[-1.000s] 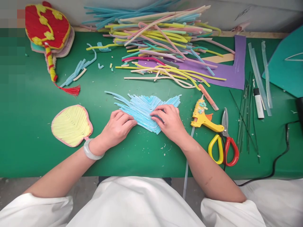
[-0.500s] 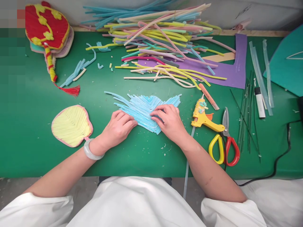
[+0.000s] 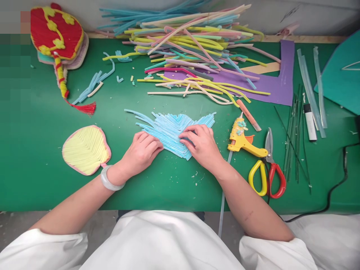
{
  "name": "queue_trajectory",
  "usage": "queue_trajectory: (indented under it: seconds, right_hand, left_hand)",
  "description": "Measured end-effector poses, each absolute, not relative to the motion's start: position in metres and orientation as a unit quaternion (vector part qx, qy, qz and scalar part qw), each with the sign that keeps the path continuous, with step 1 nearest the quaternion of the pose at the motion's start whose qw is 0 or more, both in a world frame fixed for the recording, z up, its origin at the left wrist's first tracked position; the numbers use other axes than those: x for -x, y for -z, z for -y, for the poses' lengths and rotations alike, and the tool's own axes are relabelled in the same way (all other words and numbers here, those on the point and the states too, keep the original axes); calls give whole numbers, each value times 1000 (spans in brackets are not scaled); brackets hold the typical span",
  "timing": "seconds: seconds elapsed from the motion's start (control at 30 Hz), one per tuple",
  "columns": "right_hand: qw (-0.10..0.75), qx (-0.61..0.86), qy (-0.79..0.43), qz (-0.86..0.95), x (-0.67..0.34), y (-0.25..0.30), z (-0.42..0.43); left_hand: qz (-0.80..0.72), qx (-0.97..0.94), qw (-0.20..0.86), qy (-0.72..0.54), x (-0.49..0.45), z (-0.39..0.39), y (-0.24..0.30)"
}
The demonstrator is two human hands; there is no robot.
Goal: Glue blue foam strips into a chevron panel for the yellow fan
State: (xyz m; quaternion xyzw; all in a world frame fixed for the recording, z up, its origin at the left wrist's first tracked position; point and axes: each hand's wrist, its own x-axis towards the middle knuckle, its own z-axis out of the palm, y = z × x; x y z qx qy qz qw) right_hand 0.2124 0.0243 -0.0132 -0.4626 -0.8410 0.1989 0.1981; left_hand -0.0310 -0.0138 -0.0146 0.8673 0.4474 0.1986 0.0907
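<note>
A light blue piece (image 3: 171, 129) of pipe cleaners laid side by side in V-shaped rows lies flat on the green table, its loose ends sticking out left and right. At its lower left edge, my left hand (image 3: 144, 150) is closed, with fingertips bunched on the blue strips. My right hand (image 3: 201, 142) rests on the right half, thumb and forefinger curved in a pinch on the strips; part of the piece is hidden beneath it. A yellow leaf-shaped piece (image 3: 86, 150) with a pink rim lies left of my left wrist.
Behind lies a heap of coloured pipe cleaners (image 3: 191, 41) over a purple sheet (image 3: 284, 88). To the right are a yellow glue gun (image 3: 239, 138), scissors (image 3: 268, 165), green wires (image 3: 295, 142), glue sticks (image 3: 311, 93) and a black cord (image 3: 334, 187). A red fan (image 3: 67, 37) sits far left.
Both hands and the blue piece keep almost the same position. The whole view has shifted very slightly.
</note>
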Motion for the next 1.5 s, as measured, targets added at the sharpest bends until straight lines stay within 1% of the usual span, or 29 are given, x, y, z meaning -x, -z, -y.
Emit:
queue_trajectory:
  seconds: [0.43, 0.7, 0.83, 1.0, 1.13, 1.3, 1.5]
  right_hand:
    - [207, 457, -181, 846, -212, 16, -25]
    - [212, 456, -179, 846, -212, 16, -24]
    - [213, 456, -182, 845, -212, 16, -24]
    - [212, 455, -187, 845, -212, 16, -24]
    - [213, 454, -178, 847, -212, 17, -24]
    - [211, 455, -177, 847, -212, 17, -23]
    - [210, 456, -186, 845, -212, 16, -23]
  left_hand:
    - [-437, -880, 36, -183, 28, 14, 8]
    - [-465, -864, 3, -192, 24, 22, 4]
    - [-482, -859, 19, -173, 13, 39, -3]
    - [-505, -859, 64, -60, -2, 65, -4]
    - [-502, -860, 92, -12, -7, 75, 1]
    - [-502, -859, 97, -1, -7, 72, 3]
    - [-494, -864, 96, -26, -4, 70, 2]
